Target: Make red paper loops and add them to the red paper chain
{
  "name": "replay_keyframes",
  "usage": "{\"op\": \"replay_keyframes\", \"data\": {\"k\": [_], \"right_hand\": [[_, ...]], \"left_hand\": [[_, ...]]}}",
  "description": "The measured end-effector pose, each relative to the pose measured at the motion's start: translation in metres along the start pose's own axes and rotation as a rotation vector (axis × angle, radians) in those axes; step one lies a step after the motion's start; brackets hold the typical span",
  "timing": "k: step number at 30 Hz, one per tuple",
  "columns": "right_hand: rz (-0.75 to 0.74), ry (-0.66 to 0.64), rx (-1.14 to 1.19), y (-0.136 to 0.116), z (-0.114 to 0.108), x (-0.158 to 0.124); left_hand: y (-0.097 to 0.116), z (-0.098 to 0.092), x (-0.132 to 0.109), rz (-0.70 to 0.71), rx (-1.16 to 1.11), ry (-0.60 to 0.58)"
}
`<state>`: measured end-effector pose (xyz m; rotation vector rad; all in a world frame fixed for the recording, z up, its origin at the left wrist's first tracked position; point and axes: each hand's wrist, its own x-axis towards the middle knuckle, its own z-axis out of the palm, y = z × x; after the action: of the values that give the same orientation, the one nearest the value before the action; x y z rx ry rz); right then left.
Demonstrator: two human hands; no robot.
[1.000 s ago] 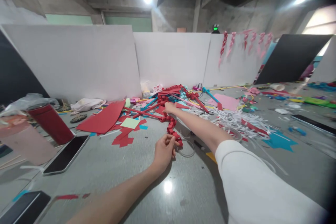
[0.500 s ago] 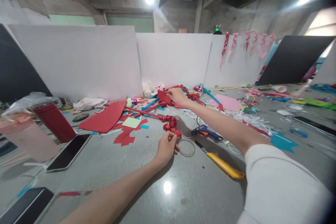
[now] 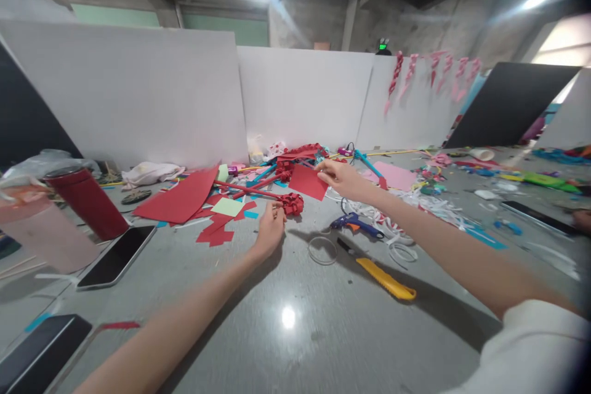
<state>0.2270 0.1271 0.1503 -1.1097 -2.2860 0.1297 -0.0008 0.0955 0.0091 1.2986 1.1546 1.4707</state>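
My left hand point(image 3: 269, 231) is closed on the end of a folded red paper chain point(image 3: 292, 203), bunched on the grey table point(image 3: 295, 332). Farther back, my right hand point(image 3: 339, 177) pinches the edge of a small red paper sheet point(image 3: 308, 181) and lifts it off the heap of red paper scraps point(image 3: 295, 157). Right of my left hand lie a clear tape ring point(image 3: 322, 250), a yellow utility knife point(image 3: 381, 278) and a blue glue gun point(image 3: 353, 223).
A large red paper sheet point(image 3: 180, 197), a red tumbler point(image 3: 87, 203), a pink jug point(image 3: 39, 237) and two phones point(image 3: 117, 255) point(image 3: 39, 357) sit at the left. White paper strips point(image 3: 415, 212) and coloured scraps spread to the right. White boards point(image 3: 300, 98) wall the back.
My left hand slid forward, bunching the red chain toward the pile. My right hand drew back from the heap with a small red sheet pinched in it. The view tilted slightly.
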Motion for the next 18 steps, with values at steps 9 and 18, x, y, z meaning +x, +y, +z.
{"op": "replay_keyframes", "data": {"k": [9,18], "right_hand": [[-0.043,-0.396,0.340,-0.034,0.032,-0.062],[0.036,-0.224,-0.012,-0.031,0.080,-0.106]], "left_hand": [[0.016,-0.006,-0.058,-0.066,-0.147,-0.228],[-0.013,-0.019,-0.049,-0.071,-0.073,0.192]]}}
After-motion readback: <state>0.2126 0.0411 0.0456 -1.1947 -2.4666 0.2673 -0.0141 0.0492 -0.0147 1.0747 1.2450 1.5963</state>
